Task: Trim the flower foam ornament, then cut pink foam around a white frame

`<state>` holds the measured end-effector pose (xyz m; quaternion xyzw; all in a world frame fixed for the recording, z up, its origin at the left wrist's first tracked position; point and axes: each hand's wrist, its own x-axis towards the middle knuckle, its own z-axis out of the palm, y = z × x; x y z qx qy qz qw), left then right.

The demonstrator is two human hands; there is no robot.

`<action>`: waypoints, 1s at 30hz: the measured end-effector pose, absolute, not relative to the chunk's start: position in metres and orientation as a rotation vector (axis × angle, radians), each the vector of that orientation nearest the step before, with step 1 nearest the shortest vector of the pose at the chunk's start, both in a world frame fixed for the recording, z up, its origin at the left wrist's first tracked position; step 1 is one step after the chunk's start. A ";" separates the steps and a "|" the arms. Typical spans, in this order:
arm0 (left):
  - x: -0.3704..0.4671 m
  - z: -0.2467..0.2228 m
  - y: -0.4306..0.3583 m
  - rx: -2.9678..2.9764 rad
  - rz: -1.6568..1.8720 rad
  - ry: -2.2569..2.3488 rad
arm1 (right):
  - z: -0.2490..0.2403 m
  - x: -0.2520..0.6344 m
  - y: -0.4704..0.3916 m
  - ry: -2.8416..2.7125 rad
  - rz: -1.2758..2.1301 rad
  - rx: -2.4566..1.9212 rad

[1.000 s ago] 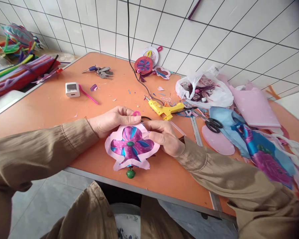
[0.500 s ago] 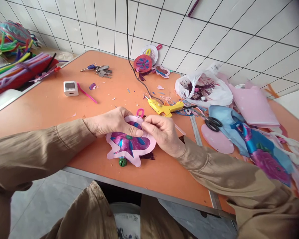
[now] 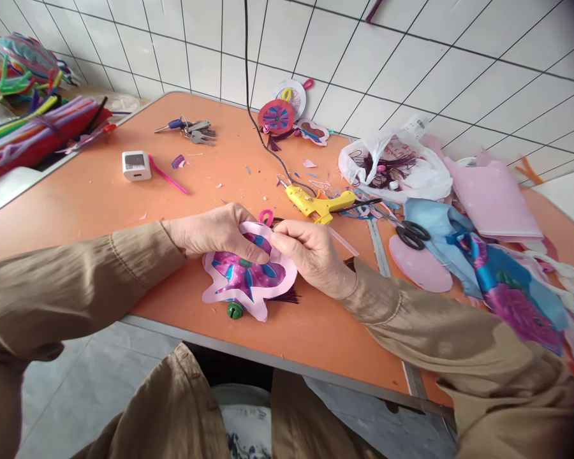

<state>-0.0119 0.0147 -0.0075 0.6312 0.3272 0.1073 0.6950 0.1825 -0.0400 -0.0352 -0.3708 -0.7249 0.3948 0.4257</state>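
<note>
A pink-edged fabric ornament (image 3: pixel 242 277) with a shiny purple and blue middle lies near the front of the orange table (image 3: pixel 100 213). My left hand (image 3: pixel 222 234) grips its upper left part, thumb across the front. At its upper right edge, my right hand (image 3: pixel 313 255) pinches with thumb and fingers closed; anything small between them is hidden. A pink loop (image 3: pixel 266 217) sticks up from the top, between both hands. Below hangs a green jingle bell (image 3: pixel 235 310), and a dark tassel (image 3: pixel 289 295) shows at the lower right.
Behind my right hand lies a yellow glue gun (image 3: pixel 316 203) with its cord, close to black-handled scissors (image 3: pixel 412 234). A white plastic bag (image 3: pixel 425 178), fabric pieces (image 3: pixel 521 293), keys (image 3: pixel 198 131), a white charger (image 3: pixel 136 166) and finished-looking ornaments (image 3: pixel 276 118) lie around.
Both hands keep their hold on the ornament, with barely any finger movement. The whole view has shifted slightly.
</note>
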 end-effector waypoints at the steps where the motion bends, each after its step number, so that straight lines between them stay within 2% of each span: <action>1: -0.012 -0.008 0.015 1.413 0.234 0.736 | -0.036 0.183 -0.040 -1.815 0.991 -0.924; 13: -0.012 -0.008 0.014 1.399 0.247 0.719 | -0.040 0.183 -0.039 -1.794 1.010 -0.927; 20: -0.010 -0.004 0.012 1.383 0.226 0.750 | -0.036 0.183 -0.041 -1.677 1.146 -0.956; 30: -0.007 -0.004 0.009 1.560 0.257 0.737 | -0.034 0.176 -0.041 -1.722 1.035 -1.052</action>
